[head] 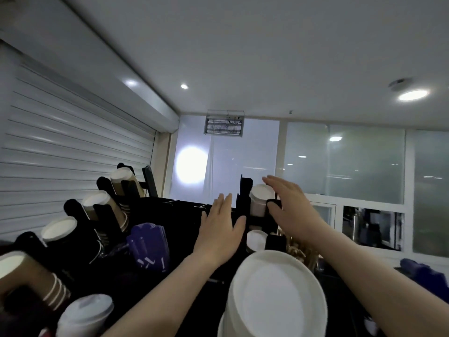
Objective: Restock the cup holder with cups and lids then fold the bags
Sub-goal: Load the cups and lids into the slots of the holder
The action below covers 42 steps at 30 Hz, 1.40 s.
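A black cup holder spans the lower view. Stacks of brown paper cups lean out of its slots on the left. A white cup stack sits in a far slot at centre right. My right hand is spread flat just right of that stack, fingers straight, thumb near the black slot post. My left hand rests flat on the holder's black top, fingers straight, holding nothing. A stack of white lids rises close to the camera at the bottom.
A purple bag lies on the holder's left side, and another purple item sits at the far right. A white roller shutter fills the left wall. Frosted glass panels stand behind the holder.
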Available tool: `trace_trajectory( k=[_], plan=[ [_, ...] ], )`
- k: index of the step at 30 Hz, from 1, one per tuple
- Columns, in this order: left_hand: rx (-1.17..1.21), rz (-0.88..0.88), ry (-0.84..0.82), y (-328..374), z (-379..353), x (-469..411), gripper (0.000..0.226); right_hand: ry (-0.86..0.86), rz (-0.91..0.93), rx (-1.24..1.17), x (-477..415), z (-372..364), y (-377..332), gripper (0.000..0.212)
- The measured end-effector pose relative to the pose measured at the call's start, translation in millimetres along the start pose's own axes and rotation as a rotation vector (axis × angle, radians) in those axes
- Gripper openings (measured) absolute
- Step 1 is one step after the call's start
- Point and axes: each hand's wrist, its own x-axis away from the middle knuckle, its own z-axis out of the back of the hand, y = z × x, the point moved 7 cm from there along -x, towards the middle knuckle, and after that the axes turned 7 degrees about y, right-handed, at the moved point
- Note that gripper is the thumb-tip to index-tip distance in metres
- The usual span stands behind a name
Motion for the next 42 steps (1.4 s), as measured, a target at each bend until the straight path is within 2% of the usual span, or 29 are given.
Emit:
trace_trajectory(
  k=[2,4,6,8,12,15,18,19,21,22,23,25,27,28,31,38,42],
  plan=[
    [0.259,-0.043,0.105,-2.3,25.6,30.7,0.047,0.143,-0.008,-0.199,28.7,34.7,-10.8,0.046],
    [0.43,-0.067,0.189,-5.6,52.0,67.5,0.034,0.17,-0.019,-0.411,65.3,57.7,-21.9,0.035],
    [0.503,-0.047,0.213,-9.5,67.1,101.6,0.026,0.161,-0.012,-0.632,102.2,71.5,-38.3,0.025],
    [0.544,-0.041,0.166,-9.1,71.2,129.0,0.025,0.13,0.013,-0.781,133.5,72.3,-56.3,0.021],
    [0.57,-0.027,-0.002,-4.4,59.1,162.3,0.034,0.021,0.008,-0.973,172.8,45.7,-86.4,0.028],
    [0.654,0.059,-0.1,-6.8,48.8,176.0,0.037,0.041,0.042,-0.921,186.2,36.8,-93.5,0.028],
    [0.774,0.066,-0.235,3.7,44.5,187.9,0.037,-0.022,-0.038,-0.929,195.1,29.4,-91.5,0.057],
    [0.743,0.079,-0.23,7.3,41.7,187.4,0.037,-0.041,-0.056,-0.924,197.2,26.9,-91.3,0.068],
    [0.618,-0.134,-0.308,13.1,38.8,204.5,0.036,-0.065,-0.083,-0.858,199.1,21.2,-92.1,0.084],
    [0.498,-0.178,-0.294,10.0,37.6,204.3,0.035,-0.064,-0.096,-0.831,199.2,19.2,-92.8,0.089],
    [0.492,-0.16,-0.31,4.0,35.5,203.6,0.037,-0.058,-0.105,-0.818,199.4,17.4,-93.3,0.092],
    [0.537,-0.088,-0.335,-1.3,30.2,201.2,0.059,-0.034,-0.112,-0.802,200.4,15.4,-93.9,0.095],
    [0.502,-0.012,-0.347,-9.7,27.9,198.7,0.081,-0.003,-0.125,-0.784,200.6,15.8,-93.7,0.094],
    [0.479,-0.035,-0.334,-9.2,26.9,196.3,0.083,0.003,-0.132,-0.788,200.2,16.0,-92.9,0.093],
    [0.389,-0.065,-0.259,-4.3,28.7,185.3,0.081,-0.041,-0.116,-0.801,193.7,19.2,-90.5,0.087],
    [0.361,-0.051,-0.267,-7.3,28.0,186.7,0.08,-0.239,-0.028,-0.873,174.2,28.6,-88.5,0.073],
    [0.375,-0.06,-0.316,-9.0,30.4,186.8,0.074,-0.114,0.019,-1.037,149.3,67.6,-98.6,0.053]
  ],
)
